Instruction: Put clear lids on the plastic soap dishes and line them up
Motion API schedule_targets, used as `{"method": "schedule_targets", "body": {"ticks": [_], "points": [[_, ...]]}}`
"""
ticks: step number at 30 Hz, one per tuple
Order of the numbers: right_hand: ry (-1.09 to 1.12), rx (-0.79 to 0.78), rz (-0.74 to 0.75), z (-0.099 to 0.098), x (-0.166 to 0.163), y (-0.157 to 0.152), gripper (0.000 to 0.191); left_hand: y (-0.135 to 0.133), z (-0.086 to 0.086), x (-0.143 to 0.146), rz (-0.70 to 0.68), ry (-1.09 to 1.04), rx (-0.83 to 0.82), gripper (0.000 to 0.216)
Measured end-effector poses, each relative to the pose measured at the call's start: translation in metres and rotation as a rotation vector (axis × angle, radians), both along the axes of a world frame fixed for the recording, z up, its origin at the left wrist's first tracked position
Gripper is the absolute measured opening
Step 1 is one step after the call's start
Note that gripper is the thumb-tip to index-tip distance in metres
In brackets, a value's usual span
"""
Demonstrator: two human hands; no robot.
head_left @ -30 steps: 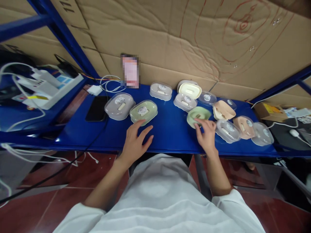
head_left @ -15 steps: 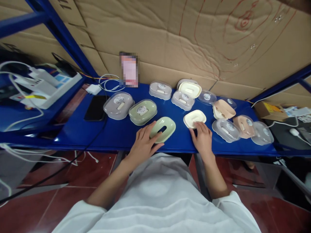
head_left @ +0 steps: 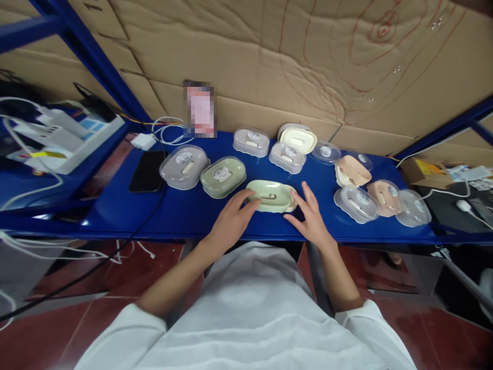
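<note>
A pale green soap dish (head_left: 271,195) with a cream inner tray lies on the blue shelf (head_left: 185,210) right in front of me. My left hand (head_left: 233,221) grips its left end with curled fingers. My right hand (head_left: 310,218) presses against its right end, fingers spread along the rim. Both hands hold the dish between them.
Several lidded soap boxes stand around: a grey one (head_left: 184,166) and a green one (head_left: 223,177) at left, a cream one (head_left: 297,139) behind, peach ones (head_left: 352,172) and clear lids (head_left: 356,203) at right. A black phone (head_left: 147,171) and cables lie left. Cardboard backs the shelf.
The green part and the cream tray, held apart half a second ago, have been brought together into one dish at the middle. Both hands moved inward onto it.
</note>
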State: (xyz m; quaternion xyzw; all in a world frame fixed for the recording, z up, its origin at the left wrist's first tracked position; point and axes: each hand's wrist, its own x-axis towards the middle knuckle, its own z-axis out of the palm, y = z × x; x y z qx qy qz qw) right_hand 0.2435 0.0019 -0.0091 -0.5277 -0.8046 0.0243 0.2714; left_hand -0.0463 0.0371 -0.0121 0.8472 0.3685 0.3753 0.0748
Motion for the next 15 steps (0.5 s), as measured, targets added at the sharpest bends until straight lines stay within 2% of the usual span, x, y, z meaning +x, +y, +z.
{"method": "schedule_targets", "body": {"ticks": [3,5,10,15], "points": [[-0.057,-0.001,-0.010,-0.002,0.005,0.006,0.043,0.017,0.002,0.014,-0.064,0.119,-0.002,0.030],[-0.023,-0.004,-0.028,-0.002,0.007,0.007,0.037,0.022,0.005,0.018,-0.096,0.193,0.005,0.029],[0.030,-0.015,-0.025,0.003,0.011,0.011,0.038,0.024,0.009,0.021,-0.092,0.261,0.022,0.043],[-0.143,-0.055,0.011,0.000,0.008,0.015,0.044,0.024,0.008,0.025,-0.104,0.301,0.016,0.032]]}}
